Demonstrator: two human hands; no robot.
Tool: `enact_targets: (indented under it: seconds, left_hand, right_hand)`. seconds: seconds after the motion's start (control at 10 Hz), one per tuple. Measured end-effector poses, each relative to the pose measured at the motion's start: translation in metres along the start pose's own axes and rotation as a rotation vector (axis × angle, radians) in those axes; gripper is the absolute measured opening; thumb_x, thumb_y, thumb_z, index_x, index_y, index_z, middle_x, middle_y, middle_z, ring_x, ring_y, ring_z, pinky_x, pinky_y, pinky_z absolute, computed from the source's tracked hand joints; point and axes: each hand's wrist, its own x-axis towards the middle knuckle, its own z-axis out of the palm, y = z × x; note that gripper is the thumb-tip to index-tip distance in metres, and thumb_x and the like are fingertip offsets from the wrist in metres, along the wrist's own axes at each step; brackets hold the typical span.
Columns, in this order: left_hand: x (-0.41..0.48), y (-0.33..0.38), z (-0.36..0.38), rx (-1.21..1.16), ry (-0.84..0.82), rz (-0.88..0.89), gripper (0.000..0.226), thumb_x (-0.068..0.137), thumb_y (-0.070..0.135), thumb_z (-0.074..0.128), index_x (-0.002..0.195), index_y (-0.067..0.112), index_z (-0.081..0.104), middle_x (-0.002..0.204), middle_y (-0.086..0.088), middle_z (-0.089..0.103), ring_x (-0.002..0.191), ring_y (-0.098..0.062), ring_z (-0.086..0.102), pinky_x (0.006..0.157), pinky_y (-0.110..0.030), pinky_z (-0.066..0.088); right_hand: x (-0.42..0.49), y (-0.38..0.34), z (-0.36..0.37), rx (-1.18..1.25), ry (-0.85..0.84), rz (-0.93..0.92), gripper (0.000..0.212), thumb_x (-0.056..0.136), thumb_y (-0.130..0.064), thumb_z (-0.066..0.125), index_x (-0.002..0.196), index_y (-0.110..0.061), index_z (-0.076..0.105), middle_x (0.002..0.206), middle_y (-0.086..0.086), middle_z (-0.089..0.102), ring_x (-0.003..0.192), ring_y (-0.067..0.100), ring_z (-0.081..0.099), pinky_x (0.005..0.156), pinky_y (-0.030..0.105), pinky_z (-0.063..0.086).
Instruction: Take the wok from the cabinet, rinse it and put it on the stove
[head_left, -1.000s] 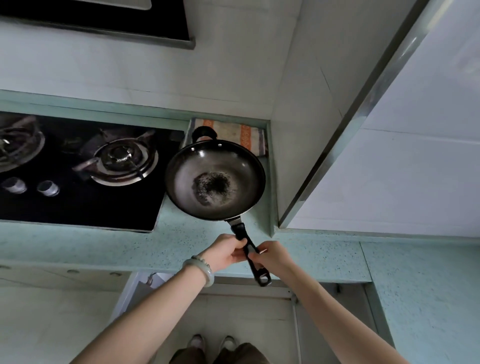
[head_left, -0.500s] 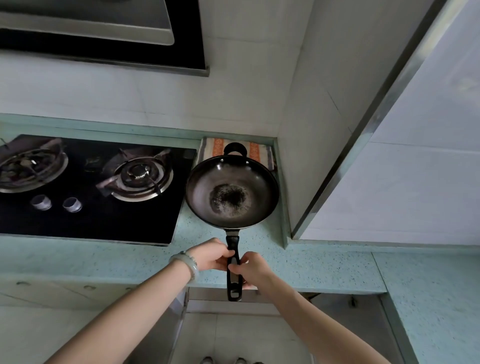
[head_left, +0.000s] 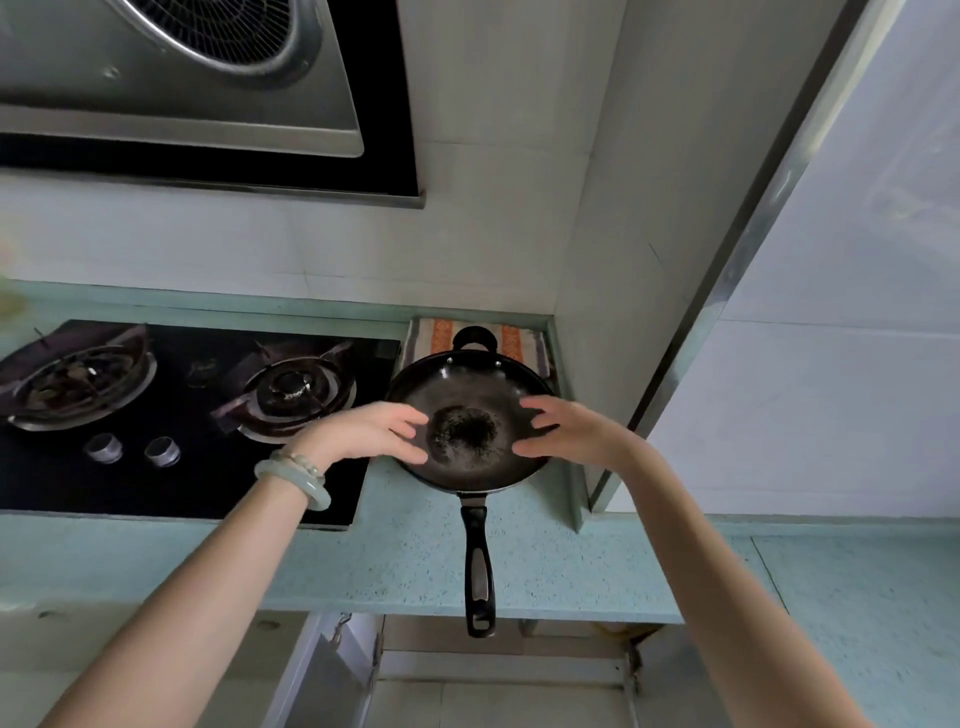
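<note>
The black wok (head_left: 467, 382) rests on the teal countertop (head_left: 405, 561) just right of the gas stove (head_left: 156, 488). Its long black handle (head_left: 479, 566) points toward me and juts past the counter edge. The bottom of the wok shows a dark rough patch. My left hand (head_left: 369, 431) is at the wok's left rim and my right hand (head_left: 566, 431) at its right rim. Both have fingers spread and loosely curved and hold nothing. I cannot tell whether the fingertips touch the rim.
The stove has two burners, the nearer one (head_left: 291, 389) beside the wok, and two knobs (head_left: 132, 449) in front. A striped cloth (head_left: 431, 338) lies behind the wok. The range hood (head_left: 182, 78) hangs above. A wall corner (head_left: 576, 364) stands right of the wok. A cabinet door (head_left: 322, 670) stands open below.
Both hands let go of the wok handle and moved forward to the two sides of the wok's rim. The wok now rests on the counter. My view tilted upward.
</note>
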Motion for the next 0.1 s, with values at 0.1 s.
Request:
enact_targets:
  seconds: [0.1]
  left_hand:
    - [-0.0338, 0.0349, -0.0352, -0.234, 0.264, 0.326, 0.080, 0.078, 0.007, 0.075, 0.143, 0.032, 0.034, 0.145, -0.005, 0.046, 0.125, -0.014, 0.048, 0.104, -0.028, 0.038]
  right_hand:
    - [-0.0159, -0.0345, -0.0263, 0.228, 0.298, -0.350, 0.094, 0.078, -0.015, 0.078, 0.150, -0.027, 0.019, 0.150, 0.005, 0.036, 0.127, 0.018, 0.046, 0.103, 0.033, 0.042]
